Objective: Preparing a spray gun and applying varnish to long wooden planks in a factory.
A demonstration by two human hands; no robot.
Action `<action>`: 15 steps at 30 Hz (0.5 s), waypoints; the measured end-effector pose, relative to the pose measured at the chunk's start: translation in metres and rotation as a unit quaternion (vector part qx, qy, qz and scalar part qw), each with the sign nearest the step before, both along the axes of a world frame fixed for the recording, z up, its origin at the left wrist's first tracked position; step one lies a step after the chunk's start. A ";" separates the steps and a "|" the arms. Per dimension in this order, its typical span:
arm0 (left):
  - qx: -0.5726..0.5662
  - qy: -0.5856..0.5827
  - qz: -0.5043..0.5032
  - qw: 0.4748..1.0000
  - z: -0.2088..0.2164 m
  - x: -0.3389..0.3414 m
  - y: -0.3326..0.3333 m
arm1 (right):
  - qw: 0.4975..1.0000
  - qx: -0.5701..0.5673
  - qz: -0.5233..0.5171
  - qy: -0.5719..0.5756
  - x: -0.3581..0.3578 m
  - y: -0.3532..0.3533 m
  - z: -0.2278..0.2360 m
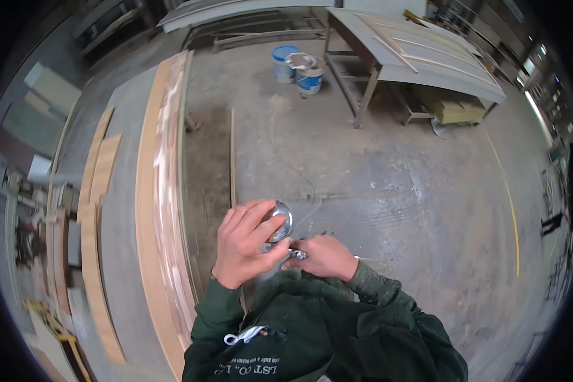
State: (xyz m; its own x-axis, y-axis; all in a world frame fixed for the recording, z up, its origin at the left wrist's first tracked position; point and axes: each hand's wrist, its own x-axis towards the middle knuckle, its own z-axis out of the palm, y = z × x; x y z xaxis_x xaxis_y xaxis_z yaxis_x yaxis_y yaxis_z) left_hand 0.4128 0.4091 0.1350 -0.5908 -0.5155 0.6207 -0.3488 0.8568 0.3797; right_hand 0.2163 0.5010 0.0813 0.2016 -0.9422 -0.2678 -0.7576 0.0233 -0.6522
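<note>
My left hand point(243, 240) has its fingers wrapped over a shiny, round-topped metal cup point(283, 223) in front of my body. Just below the cup shows a small chrome fitting point(297, 254), and together they look like a spray gun. My right hand point(328, 256) is closed around the lower part, its fingertips mostly hidden. The two hands almost touch. The handle and the underside of the gun are out of sight behind my fingers. My arms are in dark green sleeves.
Long wooden boards point(148, 172) lie to my left, with shorter planks point(94, 254) beyond them. Blue and white buckets point(309, 83) stand ahead on the concrete floor. A table point(439, 67) bears a wooden frame at the far right, above a stack of yellowish boards point(453, 107).
</note>
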 end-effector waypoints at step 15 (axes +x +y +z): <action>0.066 -0.061 -0.155 0.984 -0.010 -0.159 -0.355 | 0.995 -0.053 -0.034 -0.077 -0.128 -0.297 -0.040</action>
